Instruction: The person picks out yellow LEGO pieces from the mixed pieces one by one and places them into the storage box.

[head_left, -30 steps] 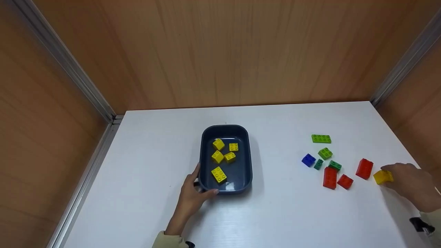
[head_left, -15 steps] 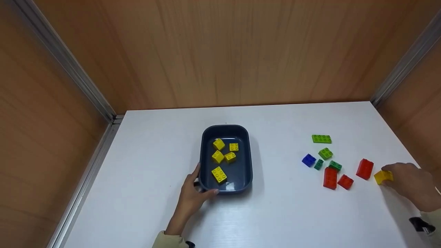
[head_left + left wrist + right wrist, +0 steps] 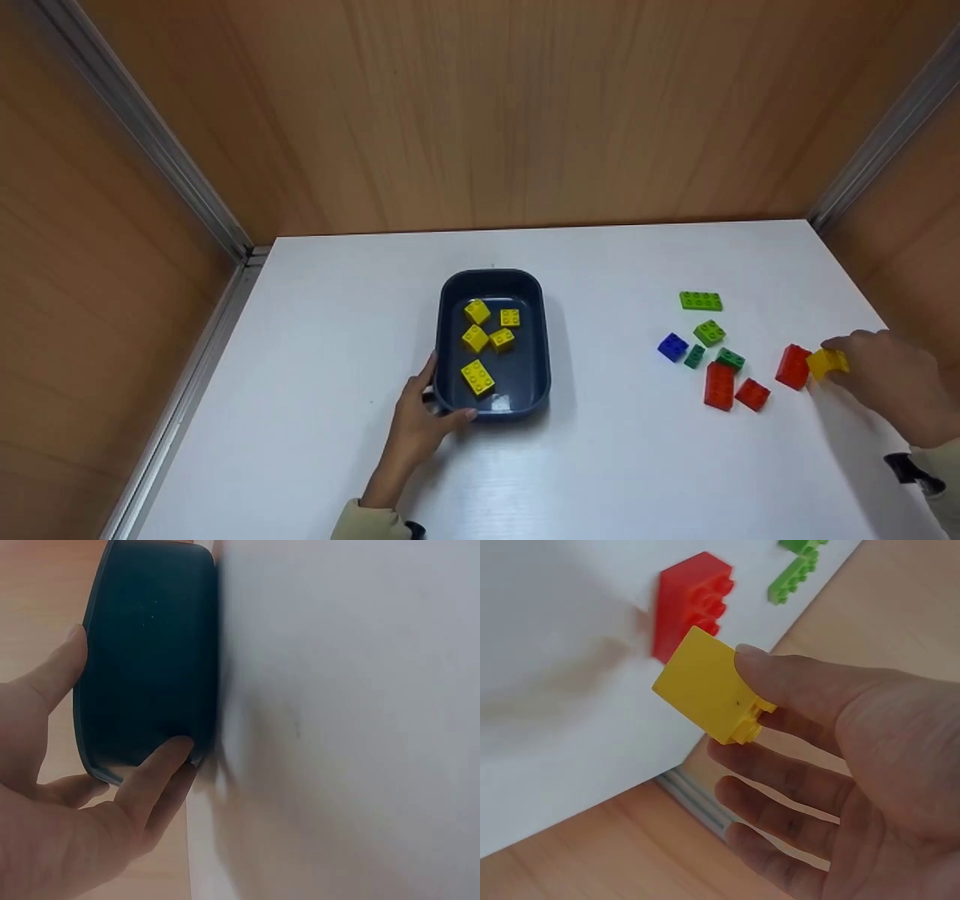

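Observation:
My left hand holds the near-left corner of a dark blue rectangular tray, thumb at the near rim and fingers along the left side. In the left wrist view, fingertips press against the tray's outer wall. Several yellow building bricks lie inside it. At the far right, my right hand pinches a yellow building brick between thumb and fingers. The right wrist view has this brick raised off the white table, with the other fingers spread loosely below. A red brick lies just left of it.
On the table's right side lie more red bricks, a blue brick, dark green bricks and light green bricks. Wooden panels enclose the white table at the back and sides.
My right hand has lifted the yellow brick and moved it slightly left, so it now overlaps the red brick in the head view. My left hand and the tray stay put.

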A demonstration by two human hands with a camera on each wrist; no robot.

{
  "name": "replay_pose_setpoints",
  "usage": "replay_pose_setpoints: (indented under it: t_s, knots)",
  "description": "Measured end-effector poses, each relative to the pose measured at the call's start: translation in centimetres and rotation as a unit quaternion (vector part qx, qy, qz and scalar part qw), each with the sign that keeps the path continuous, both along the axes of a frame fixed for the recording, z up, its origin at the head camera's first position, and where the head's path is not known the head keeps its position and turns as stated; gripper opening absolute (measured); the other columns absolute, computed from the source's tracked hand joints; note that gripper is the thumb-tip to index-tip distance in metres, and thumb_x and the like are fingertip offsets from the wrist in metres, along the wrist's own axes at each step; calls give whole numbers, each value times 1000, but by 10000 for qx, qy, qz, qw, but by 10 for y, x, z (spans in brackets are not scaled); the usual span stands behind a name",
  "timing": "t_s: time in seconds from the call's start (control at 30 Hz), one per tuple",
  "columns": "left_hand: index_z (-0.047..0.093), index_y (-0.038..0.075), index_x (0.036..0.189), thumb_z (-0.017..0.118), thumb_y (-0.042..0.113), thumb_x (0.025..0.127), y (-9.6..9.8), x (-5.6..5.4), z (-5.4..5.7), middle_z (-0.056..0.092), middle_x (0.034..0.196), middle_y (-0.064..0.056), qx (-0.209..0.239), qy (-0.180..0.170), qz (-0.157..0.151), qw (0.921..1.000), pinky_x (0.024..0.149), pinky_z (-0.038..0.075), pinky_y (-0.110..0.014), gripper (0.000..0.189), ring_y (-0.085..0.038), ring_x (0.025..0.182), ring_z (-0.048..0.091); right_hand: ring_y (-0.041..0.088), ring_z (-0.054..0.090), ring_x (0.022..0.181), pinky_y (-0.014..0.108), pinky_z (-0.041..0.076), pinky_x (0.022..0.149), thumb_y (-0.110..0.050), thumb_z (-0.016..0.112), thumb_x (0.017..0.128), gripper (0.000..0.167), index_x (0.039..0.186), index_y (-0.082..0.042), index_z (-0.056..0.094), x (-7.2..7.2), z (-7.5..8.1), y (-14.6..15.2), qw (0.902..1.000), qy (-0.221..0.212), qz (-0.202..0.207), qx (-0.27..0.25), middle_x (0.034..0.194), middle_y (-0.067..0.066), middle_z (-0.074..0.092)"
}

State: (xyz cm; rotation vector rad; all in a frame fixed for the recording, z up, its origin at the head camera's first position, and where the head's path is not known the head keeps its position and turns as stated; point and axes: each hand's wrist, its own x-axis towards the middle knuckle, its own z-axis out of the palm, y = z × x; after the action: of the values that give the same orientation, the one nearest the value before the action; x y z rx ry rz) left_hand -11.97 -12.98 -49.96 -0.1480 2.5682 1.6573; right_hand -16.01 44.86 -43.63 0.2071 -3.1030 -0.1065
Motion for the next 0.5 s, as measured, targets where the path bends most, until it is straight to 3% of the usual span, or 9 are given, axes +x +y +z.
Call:
replay_pose_setpoints:
  t_s: [0.23, 0.5]
  knots:
    - [28, 12, 168, 93, 20, 83, 1, 0, 1, 51, 149, -23, -61, -46, 45, 10000, 102, 56, -48, 107, -40, 130, 56, 45, 61, 78, 64, 61, 70, 0, 94, 72, 44, 110, 9, 74, -11, 17, -31, 9997, 130, 161, 105, 95, 33, 69]
    - [29, 11, 168, 93, 18, 83, 0, 0, 1, 51, 149, -23, -8, -67, 61, 10000, 101, 58, -46, 107, -39, 129, 57, 48, 64, 88, 62, 61, 73, -4, 96, 72, 52, 117, 7, 74, -20, 33, -73, 9979, 278, 588, -53, 104, 32, 70]
